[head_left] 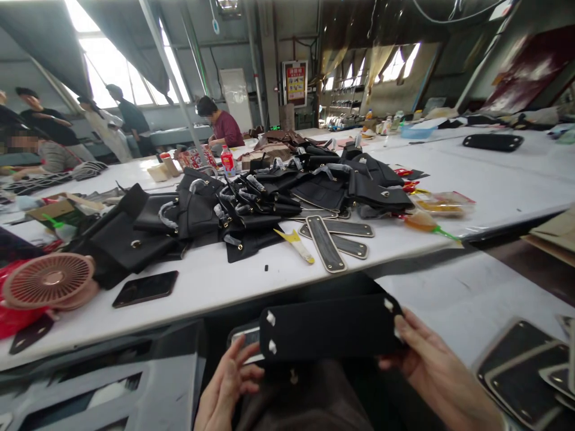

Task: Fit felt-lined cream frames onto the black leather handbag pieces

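Phone [146, 288] is lying up and left of the left hand [228, 380]. That hand's half-curled by a trimmed piece [255, 353]; can't tell if it's really gripping. The black panel [330, 329] sits between both hands, overlapping that piece. Right hand [424, 353] pinches the panel's right end, stack [523, 377] to its right. If the left fingers are loose, the trimmed piece could slip.

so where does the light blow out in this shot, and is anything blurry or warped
Head view: the windows burn out to white; head view: the held black panel shows almost no surface texture; head view: the pink fan near the left edge looks stretched, probably lens distortion; head view: the right hand seems slightly soft.
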`<action>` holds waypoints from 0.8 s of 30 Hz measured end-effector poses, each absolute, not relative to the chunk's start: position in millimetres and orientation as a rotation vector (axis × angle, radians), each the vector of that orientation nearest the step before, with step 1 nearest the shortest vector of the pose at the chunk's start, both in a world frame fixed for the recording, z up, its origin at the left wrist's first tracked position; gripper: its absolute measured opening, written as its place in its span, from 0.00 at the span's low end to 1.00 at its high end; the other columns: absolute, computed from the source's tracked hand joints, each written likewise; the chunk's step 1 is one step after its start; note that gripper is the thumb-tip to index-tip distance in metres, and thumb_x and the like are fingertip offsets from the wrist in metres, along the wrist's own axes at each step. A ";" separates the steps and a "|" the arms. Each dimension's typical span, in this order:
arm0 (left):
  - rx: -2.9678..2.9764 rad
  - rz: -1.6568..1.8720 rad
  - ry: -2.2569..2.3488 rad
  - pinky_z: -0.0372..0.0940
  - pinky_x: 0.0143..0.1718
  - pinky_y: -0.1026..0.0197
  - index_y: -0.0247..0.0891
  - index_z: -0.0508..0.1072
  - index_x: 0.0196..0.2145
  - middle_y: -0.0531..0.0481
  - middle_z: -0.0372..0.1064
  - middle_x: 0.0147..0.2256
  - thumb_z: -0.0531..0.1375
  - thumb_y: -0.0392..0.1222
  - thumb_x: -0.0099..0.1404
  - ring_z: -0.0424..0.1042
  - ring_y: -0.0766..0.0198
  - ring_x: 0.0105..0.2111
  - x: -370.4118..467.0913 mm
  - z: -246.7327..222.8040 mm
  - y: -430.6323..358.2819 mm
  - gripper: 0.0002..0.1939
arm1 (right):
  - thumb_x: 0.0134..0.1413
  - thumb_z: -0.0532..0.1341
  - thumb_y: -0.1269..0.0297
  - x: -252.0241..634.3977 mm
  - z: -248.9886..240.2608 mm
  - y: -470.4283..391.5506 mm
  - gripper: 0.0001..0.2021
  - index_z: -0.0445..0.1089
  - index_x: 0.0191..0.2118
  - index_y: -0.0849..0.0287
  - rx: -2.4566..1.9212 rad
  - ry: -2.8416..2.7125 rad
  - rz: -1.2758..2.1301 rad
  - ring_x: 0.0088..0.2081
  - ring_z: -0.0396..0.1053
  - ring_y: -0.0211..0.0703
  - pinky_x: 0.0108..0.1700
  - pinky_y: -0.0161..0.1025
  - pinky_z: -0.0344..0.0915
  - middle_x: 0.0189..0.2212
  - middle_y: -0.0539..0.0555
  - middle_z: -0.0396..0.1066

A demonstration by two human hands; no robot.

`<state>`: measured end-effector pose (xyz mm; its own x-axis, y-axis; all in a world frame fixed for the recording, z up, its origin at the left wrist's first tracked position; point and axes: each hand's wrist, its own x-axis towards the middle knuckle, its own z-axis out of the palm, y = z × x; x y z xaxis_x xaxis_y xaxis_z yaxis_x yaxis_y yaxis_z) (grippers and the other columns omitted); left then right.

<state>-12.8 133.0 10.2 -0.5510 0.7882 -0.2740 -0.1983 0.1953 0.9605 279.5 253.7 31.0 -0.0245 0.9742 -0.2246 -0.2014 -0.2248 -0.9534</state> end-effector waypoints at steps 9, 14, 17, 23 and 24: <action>0.314 1.392 1.642 0.63 0.16 0.67 0.34 0.73 0.30 0.52 0.71 0.22 0.71 0.59 0.44 0.70 0.65 0.18 -26.9 7.9 130.4 0.26 | 0.45 0.71 0.49 231.3 0.4 248.2 0.19 0.67 0.33 0.58 -1.275 -0.876 1.839 0.22 0.70 0.37 0.20 0.32 0.68 0.25 0.47 0.69; 0.473 1.308 1.735 0.61 0.16 0.69 0.34 0.73 0.29 0.53 0.69 0.18 0.69 0.61 0.47 0.67 0.67 0.16 -36.0 4.2 132.1 0.25 | 0.41 0.69 0.41 231.1 -12.7 256.6 0.25 0.67 0.34 0.59 -1.463 -1.092 1.731 0.17 0.63 0.33 0.14 0.29 0.57 0.23 0.45 0.65; 0.477 1.271 1.772 0.58 0.15 0.69 0.35 0.71 0.29 0.54 0.68 0.17 0.67 0.63 0.49 0.66 0.67 0.15 -40.3 -1.3 131.8 0.26 | 0.42 0.67 0.38 233.1 -19.5 261.1 0.26 0.68 0.34 0.58 -1.515 -1.153 1.711 0.18 0.63 0.33 0.15 0.29 0.57 0.24 0.46 0.65; 0.592 1.117 1.861 0.47 0.15 0.70 0.36 0.67 0.27 0.57 0.61 0.15 0.60 0.68 0.54 0.55 0.73 0.13 -56.1 -10.8 135.7 0.28 | 0.37 0.67 0.35 238.0 -30.9 277.7 0.28 0.68 0.27 0.59 -1.672 -1.201 1.663 0.18 0.55 0.31 0.16 0.29 0.51 0.18 0.45 0.58; 0.615 1.103 1.870 0.45 0.16 0.69 0.36 0.66 0.26 0.57 0.60 0.16 0.60 0.68 0.54 0.54 0.74 0.14 -59.5 -12.5 136.8 0.28 | 0.38 0.67 0.36 238.3 -33.6 280.0 0.27 0.68 0.26 0.59 -1.676 -1.202 1.675 0.18 0.53 0.31 0.17 0.29 0.50 0.18 0.44 0.57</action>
